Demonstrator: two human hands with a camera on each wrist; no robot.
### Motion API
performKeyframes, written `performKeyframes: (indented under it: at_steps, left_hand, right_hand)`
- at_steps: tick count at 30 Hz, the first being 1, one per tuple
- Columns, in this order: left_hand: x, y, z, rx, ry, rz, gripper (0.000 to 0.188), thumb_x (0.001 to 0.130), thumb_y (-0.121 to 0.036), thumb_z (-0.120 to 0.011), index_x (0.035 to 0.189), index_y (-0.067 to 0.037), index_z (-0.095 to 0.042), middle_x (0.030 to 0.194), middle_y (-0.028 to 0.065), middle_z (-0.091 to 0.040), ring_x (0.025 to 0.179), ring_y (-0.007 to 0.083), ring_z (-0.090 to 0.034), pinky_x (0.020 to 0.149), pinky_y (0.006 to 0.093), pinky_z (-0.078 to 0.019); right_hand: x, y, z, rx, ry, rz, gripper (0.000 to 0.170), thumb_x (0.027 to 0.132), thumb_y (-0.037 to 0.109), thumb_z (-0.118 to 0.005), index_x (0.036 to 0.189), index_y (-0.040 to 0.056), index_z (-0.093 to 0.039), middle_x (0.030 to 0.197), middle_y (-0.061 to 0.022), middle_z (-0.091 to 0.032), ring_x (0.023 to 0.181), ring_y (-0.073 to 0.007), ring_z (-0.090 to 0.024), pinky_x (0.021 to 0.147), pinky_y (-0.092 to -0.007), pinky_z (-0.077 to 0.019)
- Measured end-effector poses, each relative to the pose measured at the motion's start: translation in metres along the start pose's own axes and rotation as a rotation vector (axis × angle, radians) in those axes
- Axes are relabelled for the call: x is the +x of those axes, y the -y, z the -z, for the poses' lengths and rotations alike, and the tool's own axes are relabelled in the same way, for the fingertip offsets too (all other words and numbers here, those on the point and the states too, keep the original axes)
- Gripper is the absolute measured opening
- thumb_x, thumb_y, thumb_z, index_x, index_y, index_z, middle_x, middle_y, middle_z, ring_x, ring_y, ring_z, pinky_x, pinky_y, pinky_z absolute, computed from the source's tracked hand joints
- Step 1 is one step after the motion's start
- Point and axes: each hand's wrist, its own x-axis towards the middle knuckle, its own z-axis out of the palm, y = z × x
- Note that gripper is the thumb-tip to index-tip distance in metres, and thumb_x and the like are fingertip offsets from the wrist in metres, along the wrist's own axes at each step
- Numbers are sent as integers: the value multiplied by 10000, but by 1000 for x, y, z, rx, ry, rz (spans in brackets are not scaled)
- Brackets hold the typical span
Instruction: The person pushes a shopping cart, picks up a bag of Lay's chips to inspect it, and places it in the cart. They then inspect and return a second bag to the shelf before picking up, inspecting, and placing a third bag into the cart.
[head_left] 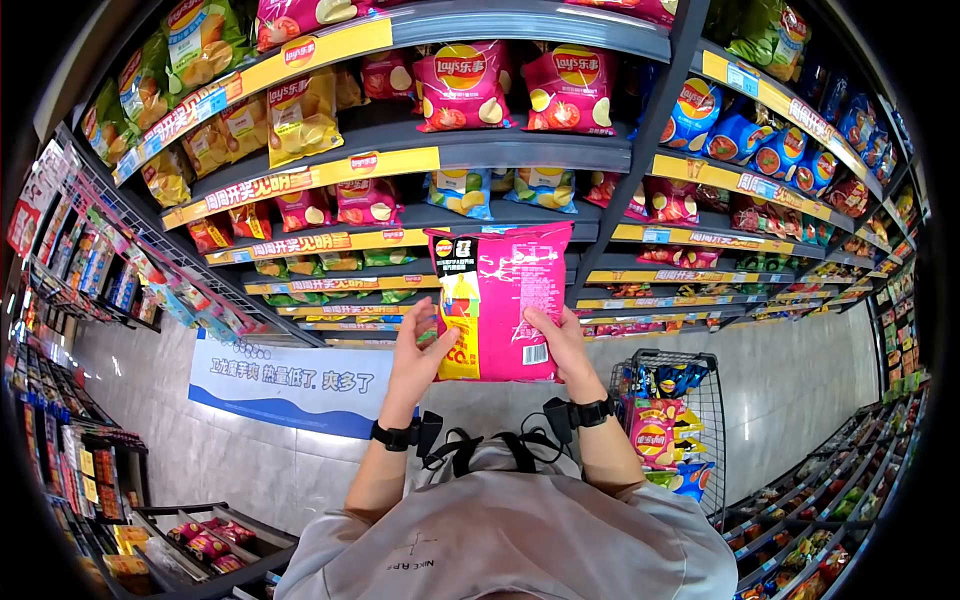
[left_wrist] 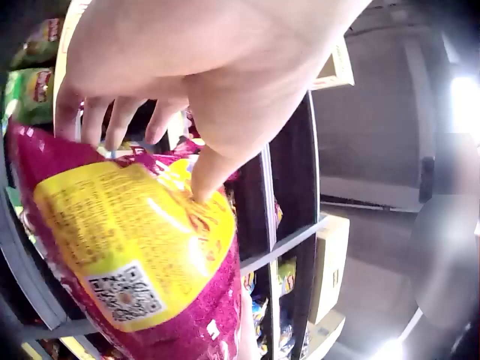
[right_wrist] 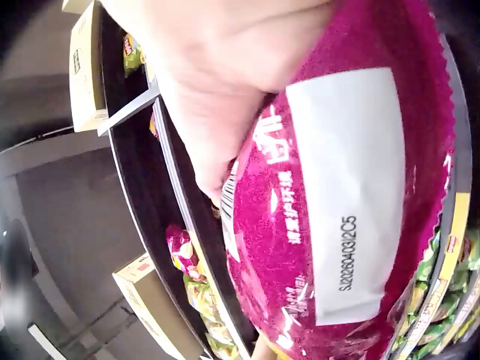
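A magenta bag of potato chips (head_left: 510, 300) is held upright in front of the body, its printed back facing me. The left hand (head_left: 412, 352) grips its lower left side, thumb on the yellow panel and fingers behind the edge. On the opposite side the right hand (head_left: 562, 345) holds it with the thumb on the face, near the barcode, while its other fingers are hidden behind. In the left wrist view the bag (left_wrist: 127, 247) shows a QR code. A white printed label with a date code marks the bag (right_wrist: 262, 225) in the right wrist view.
Shelves of chip bags (head_left: 462, 85) rise ahead, edged with yellow price strips (head_left: 310, 180). A wire shopping cart (head_left: 720, 420) with several snack bags stands at the right. A blue-and-white floor sign (head_left: 290, 385) lies left. Low bins (head_left: 225, 525) stand behind.
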Motion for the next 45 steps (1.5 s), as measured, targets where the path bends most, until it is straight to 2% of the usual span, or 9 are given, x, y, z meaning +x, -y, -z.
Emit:
performKeyframes:
  at_steps: [3, 9, 20, 28, 30, 33, 34, 37, 45]
  left_hand:
    - [-9, -16, -3, 291, 37, -226, 584, 884, -113, -713, 1380, -21, -419, 1196, 122, -625, 1048, 170, -620, 891, 306, -487]
    - [-21, -34, -35, 103, 301, -118, 557, 934, -43, -620, 1420, -33, -349, 1325, 158, -566, 1208, 199, -557, 968, 315, -466]
    - [-8, -21, -27, -140, 92, -36, 678, 900, -92, -695, 1444, -35, -295, 1284, 150, -576, 1160, 196, -578, 963, 322, -484]
    - [-1, 0, -24, -324, -145, 97, 609, 892, -73, -707, 1396, -14, -369, 1259, 101, -578, 1114, 166, -589, 940, 313, -493]
    - [0, 8, -18, -332, -143, 106, 605, 897, -77, -701, 1402, -18, -373, 1269, 98, -576, 1128, 166, -583, 949, 315, -488]
    - [-2, 6, -11, -375, -88, 136, 593, 907, -81, -687, 1413, -28, -383, 1291, 91, -569, 1155, 167, -570, 970, 317, -476]
    - [-3, 5, -8, -405, -34, 159, 585, 912, -82, -679, 1418, -33, -390, 1302, 88, -565, 1168, 168, -564, 981, 317, -470]
    - [-9, -3, -3, -470, 70, 256, 577, 920, -86, -666, 1426, -36, -392, 1316, 90, -559, 1178, 170, -562, 991, 314, -463]
    - [-1, 10, -8, -254, 29, 165, 396, 948, -153, -652, 1296, -7, -532, 1197, 81, -639, 1035, 120, -615, 910, 279, -498]
  right_hand:
    - [3, 1, 0, -74, -52, 48, 332, 878, 132, -736, 1163, 8, -615, 1043, -69, -692, 886, -111, -662, 780, -272, -539]
    - [1, -1, -14, -70, -73, 125, 368, 875, 127, -742, 1188, 6, -593, 1086, -66, -681, 936, -104, -642, 826, -269, -522]
    - [-12, -8, -20, -81, 112, 102, 337, 953, 73, -617, 1270, -27, -569, 1224, -97, -646, 1123, -137, -606, 933, -260, -490]
    - [-21, -14, -33, -324, 175, 214, 321, 912, 71, -671, 1217, -3, -603, 1116, -83, -681, 937, -116, -648, 810, -234, -513]
    - [-4, -32, -6, -624, 53, 478, 328, 891, 95, -698, 1196, 5, -618, 1096, -68, -653, 897, -114, -613, 791, -243, -498]
    - [12, -28, 8, -612, -170, 645, 401, 879, 125, -718, 1246, 22, -594, 1104, -67, -614, 906, -113, -570, 794, -252, -481]
    - [10, -25, 13, -367, -117, 344, 457, 889, 135, -711, 1303, 26, -549, 1224, -96, -580, 1029, -124, -562, 864, -256, -480]
    - [7, -8, 18, 114, 88, -19, 455, 917, 144, -680, 1315, -7, -520, 1267, -103, -593, 1127, -136, -576, 970, -302, -483]
    - [1, 0, 6, 47, 98, -36, 351, 922, 95, -663, 1243, -9, -564, 1128, -110, -685, 956, -153, -679, 847, -298, -562]
